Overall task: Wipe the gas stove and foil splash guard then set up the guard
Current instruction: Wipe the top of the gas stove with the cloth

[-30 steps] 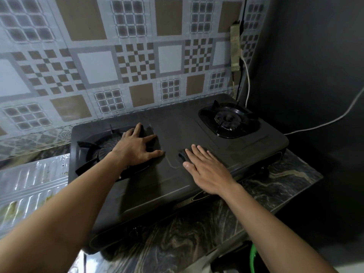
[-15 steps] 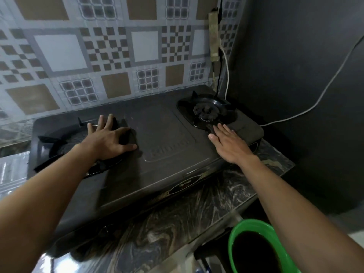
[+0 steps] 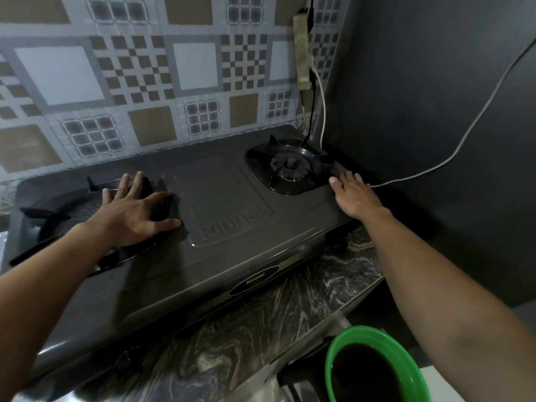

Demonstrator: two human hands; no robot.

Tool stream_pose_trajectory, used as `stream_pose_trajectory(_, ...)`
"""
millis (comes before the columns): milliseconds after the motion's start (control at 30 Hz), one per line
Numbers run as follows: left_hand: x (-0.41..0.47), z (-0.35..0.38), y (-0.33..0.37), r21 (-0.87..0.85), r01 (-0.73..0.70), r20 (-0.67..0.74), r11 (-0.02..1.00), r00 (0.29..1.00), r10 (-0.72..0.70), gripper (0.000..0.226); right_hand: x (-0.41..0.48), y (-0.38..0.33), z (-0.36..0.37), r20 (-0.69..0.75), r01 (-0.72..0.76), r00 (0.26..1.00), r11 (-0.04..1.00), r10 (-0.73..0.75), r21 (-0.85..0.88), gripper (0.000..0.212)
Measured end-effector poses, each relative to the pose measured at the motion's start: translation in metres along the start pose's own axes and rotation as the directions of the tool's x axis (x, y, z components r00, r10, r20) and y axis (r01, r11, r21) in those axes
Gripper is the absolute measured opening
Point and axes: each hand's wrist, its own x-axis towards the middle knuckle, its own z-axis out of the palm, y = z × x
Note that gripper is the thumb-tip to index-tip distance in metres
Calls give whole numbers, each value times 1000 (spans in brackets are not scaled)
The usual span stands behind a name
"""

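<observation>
Stove: a dark two-burner gas stove (image 3: 220, 227) is set on a marbled counter (image 3: 261, 323), its back edge against the patterned tiled wall (image 3: 145, 82).
Left hand: the left hand (image 3: 133, 216) is laid flat with fingers spread over a dark cloth (image 3: 162, 204), which is pressed onto the stove top at the right edge of the left burner (image 3: 58, 216).
Right hand: the right hand (image 3: 355, 195) is held open, palm down, on the stove's far right corner just beside the right burner (image 3: 290, 166); nothing is gripped in it.
Step in hand: the wiping of the stove top is judged to be under way, with the stove steadied by the right hand.
Progress: the task is judged to be at an early stage, since the guard has not been set up.
Next move: the cloth would need to be drawn across the flat centre panel and around the burner wells, with even pressure kept on it.
Splash guard: a pale ribbed strip cut off at the left edge may be the foil, but this cannot be confirmed.
Hidden: most of the cloth is covered by the left hand, and the front knobs are lost in shadow.
Cut off: a green basin (image 3: 342, 352) of dark liquid is clipped by the lower edge.
Hard to make out: any remaining grime cannot be judged in the dim light.
</observation>
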Motion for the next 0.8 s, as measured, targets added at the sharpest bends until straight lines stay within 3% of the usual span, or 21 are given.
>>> stream_pose_trajectory(167, -1, 0, 0, 20, -7, -15, 1000, 1000, 7, 110, 23, 6, -5, 21, -45, 999, 997, 44, 62, 60)
stream_pose_trajectory(400, 2, 3, -1, 32, -15, -13, 999, 1000, 15, 96, 3, 0, 15, -103, -60, 993, 997, 65, 46, 67)
stream_pose_trajectory(600, 3, 2, -1, -6, -22, -3, 1000, 1000, 22, 101, -65, -63, 47, -152, 46, 988, 997, -35, 63, 69)
stream_pose_trajectory(800, 3, 2, -3, -46, -42, -13, 998, 999, 41, 131, -125, -127, 69, -117, 307, 946, 951, -302, 24, 68)
